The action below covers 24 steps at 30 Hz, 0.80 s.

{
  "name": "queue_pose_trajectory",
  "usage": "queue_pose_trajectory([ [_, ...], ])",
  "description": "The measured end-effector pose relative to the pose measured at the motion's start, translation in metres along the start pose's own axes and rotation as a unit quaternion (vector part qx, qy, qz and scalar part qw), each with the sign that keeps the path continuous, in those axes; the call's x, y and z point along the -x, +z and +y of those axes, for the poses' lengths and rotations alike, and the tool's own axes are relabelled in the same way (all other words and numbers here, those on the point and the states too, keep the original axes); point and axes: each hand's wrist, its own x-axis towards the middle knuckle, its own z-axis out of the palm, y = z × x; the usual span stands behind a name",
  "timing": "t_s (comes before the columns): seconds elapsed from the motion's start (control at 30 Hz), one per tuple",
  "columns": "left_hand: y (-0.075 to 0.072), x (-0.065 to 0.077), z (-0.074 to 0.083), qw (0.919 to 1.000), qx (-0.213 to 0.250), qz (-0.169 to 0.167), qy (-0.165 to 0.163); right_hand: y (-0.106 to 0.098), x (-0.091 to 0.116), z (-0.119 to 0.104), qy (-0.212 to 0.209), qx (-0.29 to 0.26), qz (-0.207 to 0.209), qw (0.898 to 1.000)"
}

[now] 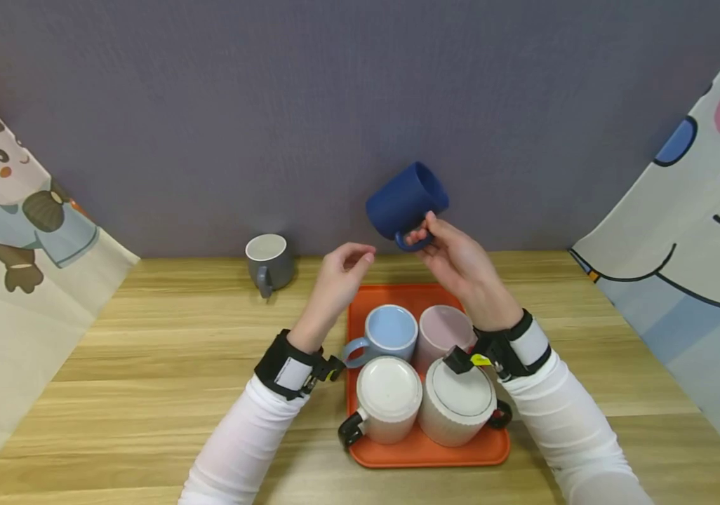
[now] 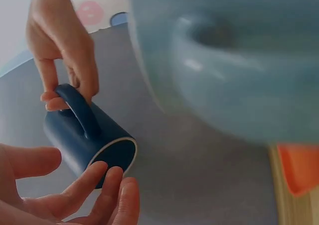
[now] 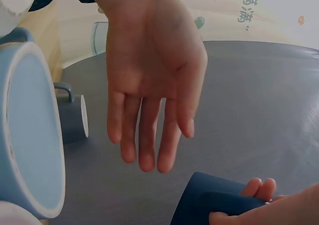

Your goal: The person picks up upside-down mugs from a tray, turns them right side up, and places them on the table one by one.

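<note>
My right hand (image 1: 461, 263) holds a dark blue mug (image 1: 401, 203) by its handle, tilted in the air beyond the tray. The mug's mouth points up and to the right. My left hand (image 1: 342, 277) is just left of the mug, its fingers extended and holding nothing. In the left wrist view, its fingertips overlap the pale-ringed end of the mug (image 2: 82, 135). The right wrist view shows the open palm of the left hand (image 3: 149, 85). Below the hands lies an orange tray (image 1: 429, 459) bearing a light blue mug (image 1: 391, 330) and a pink mug (image 1: 442, 330).
Two white mugs with black handles, a left one (image 1: 390, 403) and a right one (image 1: 457, 403), stand at the tray's near end. A grey mug (image 1: 270, 263) with a pale top is on the wooden table (image 1: 145, 372) by the grey back panel (image 1: 208, 126). Printed sheets flank both sides.
</note>
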Motion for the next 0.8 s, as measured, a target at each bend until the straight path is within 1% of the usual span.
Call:
queue_pose_trajectory([
  [0.13, -0.006, 0.002, -0.009, 0.9978, -0.061, 0.000, 0.026, 0.000, -0.004, 0.002, 0.007, 0.006, 0.014, 1.000],
  [0.27, -0.012, 0.006, -0.018, 0.9908, -0.126, 0.002, 0.051, 0.001, -0.010, 0.005, 0.020, 0.014, 0.026, 0.999],
  [0.4, -0.016, 0.009, -0.028, 0.9799, -0.189, 0.010, 0.063, 0.004, -0.014, 0.008, 0.035, 0.018, 0.041, 0.998],
  [0.53, -0.019, 0.014, -0.038, 0.9672, -0.240, 0.025, 0.080, 0.006, -0.018, 0.012, 0.048, 0.016, 0.057, 0.997],
  [0.63, -0.021, 0.019, -0.043, 0.9566, -0.268, 0.040, 0.106, 0.009, -0.022, 0.016, 0.052, 0.034, 0.068, 0.996],
  [0.8, -0.028, 0.026, -0.051, 0.9406, -0.301, 0.059, 0.145, 0.013, -0.028, 0.020, 0.062, 0.056, 0.080, 0.993],
])
